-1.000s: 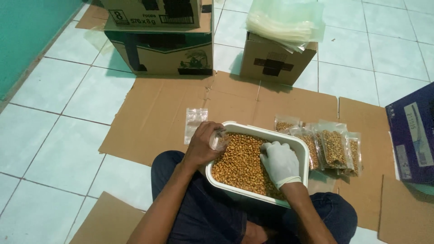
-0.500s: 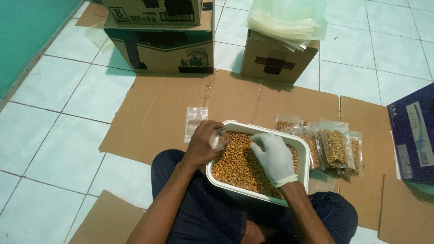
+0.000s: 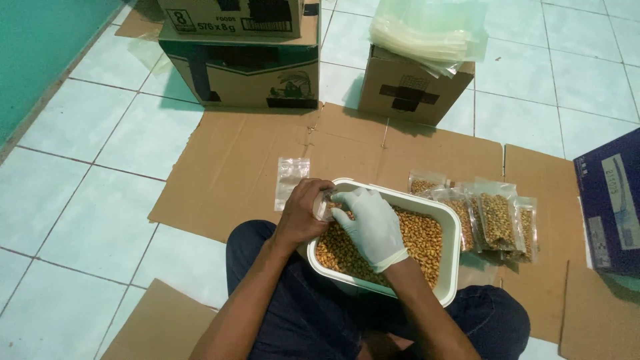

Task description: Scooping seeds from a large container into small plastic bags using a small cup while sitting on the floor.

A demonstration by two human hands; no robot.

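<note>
Landmark: the white tub [image 3: 453, 230] of golden kernels [image 3: 417, 243], on the person's lap.

Left hand [image 3: 303, 215]: bare, at the tub's near-left corner, grip clamped around a small clear pouch [image 3: 325, 205] held at the rim.

Right hand [image 3: 373, 227]: gloved, over the kernels, fingertips [image 3: 343, 197] at the pouch's mouth; whether they pinch anything cannot be told.

Key relation: the pouch lies left of the right hand, touching it. Its long axis cannot be judged.

An empty pouch [image 3: 291, 180] lies on cardboard left of the tub; filled pouches [image 3: 497, 220] lie right.
</note>
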